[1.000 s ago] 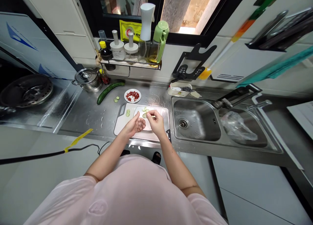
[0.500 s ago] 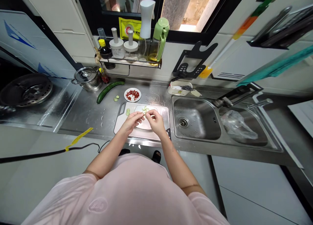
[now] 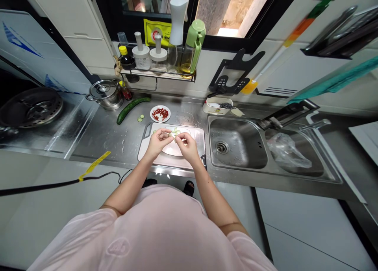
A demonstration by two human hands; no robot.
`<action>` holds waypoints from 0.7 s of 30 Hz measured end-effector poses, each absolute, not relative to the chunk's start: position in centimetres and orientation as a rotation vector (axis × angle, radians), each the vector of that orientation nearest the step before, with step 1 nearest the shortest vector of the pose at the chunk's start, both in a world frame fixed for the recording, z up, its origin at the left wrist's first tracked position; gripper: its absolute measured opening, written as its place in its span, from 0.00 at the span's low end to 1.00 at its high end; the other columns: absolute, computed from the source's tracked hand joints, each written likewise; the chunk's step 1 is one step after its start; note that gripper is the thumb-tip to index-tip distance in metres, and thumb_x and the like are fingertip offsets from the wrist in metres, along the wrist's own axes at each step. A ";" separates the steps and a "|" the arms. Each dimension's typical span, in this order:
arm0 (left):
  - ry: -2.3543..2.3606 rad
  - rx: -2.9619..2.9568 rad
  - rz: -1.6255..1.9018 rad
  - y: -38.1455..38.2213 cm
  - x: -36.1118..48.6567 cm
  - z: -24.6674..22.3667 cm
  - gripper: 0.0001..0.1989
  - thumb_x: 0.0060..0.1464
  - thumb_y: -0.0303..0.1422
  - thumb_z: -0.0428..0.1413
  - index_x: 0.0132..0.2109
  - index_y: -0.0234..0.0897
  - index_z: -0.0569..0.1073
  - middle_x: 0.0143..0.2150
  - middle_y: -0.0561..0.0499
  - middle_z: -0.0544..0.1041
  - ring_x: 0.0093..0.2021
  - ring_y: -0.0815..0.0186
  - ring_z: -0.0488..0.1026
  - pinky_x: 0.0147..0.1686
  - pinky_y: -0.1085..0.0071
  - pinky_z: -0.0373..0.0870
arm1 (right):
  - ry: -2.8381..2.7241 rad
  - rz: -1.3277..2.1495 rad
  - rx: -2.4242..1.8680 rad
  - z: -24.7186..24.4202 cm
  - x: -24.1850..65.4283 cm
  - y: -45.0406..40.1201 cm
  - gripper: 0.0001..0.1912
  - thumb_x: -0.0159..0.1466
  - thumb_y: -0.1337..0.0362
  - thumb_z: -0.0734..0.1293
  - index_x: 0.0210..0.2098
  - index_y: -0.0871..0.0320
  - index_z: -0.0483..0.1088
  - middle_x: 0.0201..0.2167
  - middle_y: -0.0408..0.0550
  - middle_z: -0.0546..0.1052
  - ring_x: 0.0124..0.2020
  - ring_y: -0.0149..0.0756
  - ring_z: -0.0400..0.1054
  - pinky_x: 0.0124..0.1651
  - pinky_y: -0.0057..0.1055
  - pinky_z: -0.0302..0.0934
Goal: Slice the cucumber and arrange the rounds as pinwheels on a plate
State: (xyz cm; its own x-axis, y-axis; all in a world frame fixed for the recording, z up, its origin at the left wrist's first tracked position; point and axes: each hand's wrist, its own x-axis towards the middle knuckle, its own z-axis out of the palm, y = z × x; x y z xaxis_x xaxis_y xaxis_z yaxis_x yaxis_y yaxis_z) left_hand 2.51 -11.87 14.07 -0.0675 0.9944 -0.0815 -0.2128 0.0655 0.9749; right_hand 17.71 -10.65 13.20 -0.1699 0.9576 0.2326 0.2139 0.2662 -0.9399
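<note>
Several slices: pale with green edges, clustered on the far part of the plate, right by the fingertips; cucumber, by their look.
Slice feel: likely very light, damp and slippery, bending a little before they snap; a soft thumb-and-forefinger pinch at the edge should suit, as a hard squeeze could crack one or send it sliding.
Left hand: fingers curled over the plate, thumb and forefinger only narrowly apart, a pale slice at or just behind the tips; whether it is gripped, I cannot tell.
Right hand: thumb and forefinger drawn narrow, just beside the left tips; anything between them is too small to make out.
Plate: white, on the board, partly hidden by the hands.
Board: flat on the counter, slotted handle at its left end.
Knife: only the dark handle shows, at the board's right edge.
Dish: beyond the board, with red bits.
Cucumber: left of the dish, probably firm and heavier; best held mid-length.
Sink: right of the board.
</note>
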 end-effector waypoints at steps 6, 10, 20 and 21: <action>1.183 1.038 1.323 -12.1 2.8 15.0 0.22 0.40 0.36 0.66 0.44 0.38 0.70 0.28 0.55 0.74 0.30 0.71 0.71 0.34 0.74 0.63 | -1.586 1.023 -1.117 13.6 17.6 -10.5 0.12 0.62 0.54 0.63 0.30 0.56 0.68 0.30 0.45 0.73 0.33 0.34 0.66 0.34 0.29 0.60; 1.194 1.059 1.345 -12.0 3.0 15.2 0.21 0.41 0.35 0.65 0.43 0.39 0.69 0.29 0.55 0.74 0.31 0.71 0.71 0.36 0.73 0.63 | -1.557 1.057 -1.116 13.7 17.6 -10.4 0.12 0.61 0.54 0.64 0.30 0.56 0.68 0.30 0.45 0.73 0.33 0.33 0.66 0.33 0.29 0.60; 1.196 1.099 1.467 -11.6 3.6 14.3 0.16 0.45 0.35 0.62 0.41 0.39 0.66 0.30 0.54 0.73 0.31 0.71 0.70 0.37 0.73 0.63 | -1.437 1.179 -1.142 13.5 17.5 -10.7 0.14 0.58 0.51 0.66 0.31 0.56 0.68 0.30 0.45 0.73 0.31 0.33 0.65 0.30 0.28 0.59; 1.202 1.101 1.475 -11.6 3.8 14.3 0.16 0.45 0.35 0.62 0.41 0.39 0.66 0.30 0.54 0.73 0.31 0.71 0.70 0.37 0.73 0.64 | -1.434 1.180 -1.144 13.5 17.5 -10.7 0.14 0.58 0.51 0.66 0.31 0.56 0.68 0.29 0.45 0.73 0.31 0.33 0.65 0.30 0.27 0.59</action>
